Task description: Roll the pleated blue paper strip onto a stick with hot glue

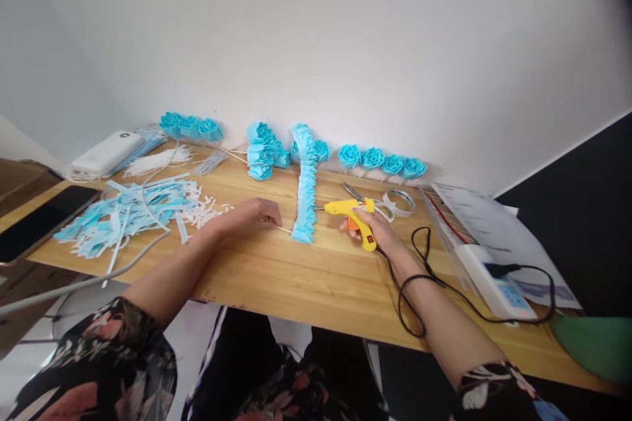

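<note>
Between pinching left fingers [277,218], thin stick [284,229], tip at blue strip [307,184], right fingers [370,218] around glue gun [365,231]

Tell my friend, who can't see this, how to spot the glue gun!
Start at the wooden table below the white wall. Just right of the blue ruffled strip in the middle, the person's right hand grips the glue gun. It is the only bright yellow tool there, with an orange trigger.
</note>
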`<state>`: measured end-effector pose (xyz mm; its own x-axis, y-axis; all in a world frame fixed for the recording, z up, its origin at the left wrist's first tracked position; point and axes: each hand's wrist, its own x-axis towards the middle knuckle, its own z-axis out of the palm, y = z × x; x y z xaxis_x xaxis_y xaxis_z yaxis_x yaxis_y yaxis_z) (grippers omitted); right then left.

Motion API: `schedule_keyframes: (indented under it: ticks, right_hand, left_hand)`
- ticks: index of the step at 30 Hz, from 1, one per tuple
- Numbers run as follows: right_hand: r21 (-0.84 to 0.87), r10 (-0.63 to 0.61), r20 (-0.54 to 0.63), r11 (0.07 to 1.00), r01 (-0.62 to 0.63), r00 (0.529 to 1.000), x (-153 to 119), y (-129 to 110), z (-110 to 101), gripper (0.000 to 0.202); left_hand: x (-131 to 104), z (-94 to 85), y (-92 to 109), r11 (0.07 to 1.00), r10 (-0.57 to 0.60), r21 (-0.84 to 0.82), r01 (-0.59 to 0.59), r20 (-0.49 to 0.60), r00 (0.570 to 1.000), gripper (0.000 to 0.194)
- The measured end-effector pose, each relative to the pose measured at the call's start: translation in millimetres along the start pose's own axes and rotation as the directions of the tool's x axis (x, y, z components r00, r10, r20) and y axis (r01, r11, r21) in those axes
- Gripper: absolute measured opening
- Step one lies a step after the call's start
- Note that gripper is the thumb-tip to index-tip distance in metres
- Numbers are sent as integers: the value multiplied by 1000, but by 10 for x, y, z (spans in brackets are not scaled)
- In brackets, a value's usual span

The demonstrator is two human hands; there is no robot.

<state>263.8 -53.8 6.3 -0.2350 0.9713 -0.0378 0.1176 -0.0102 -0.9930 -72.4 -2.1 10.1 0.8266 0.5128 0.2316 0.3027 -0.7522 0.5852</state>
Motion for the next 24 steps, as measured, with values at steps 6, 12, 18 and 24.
schedule_keyframes:
  ticks: [6,12,18,24]
  right_hand:
    - [44,5,22,999,-6,1000,7,-1,-12,52]
    - [74,33,14,997,-34,999,12,-57,12,53]
    - [104,79,-41,992,-74,996,88,-142,74,52]
    - [34,45,74,998,-47,996,127,-289,143,51]
  left_hand:
    - [13,-11,38,1000,14,-5,-14,-1,1000,16]
    - [-3,4,40,1000,-17,-5,17,-13,1000,14]
    - [3,13,35,1000,-11,-1,11,-1,1000,14]
    - [4,25,38,1000,-19,12,19,3,1000,15]
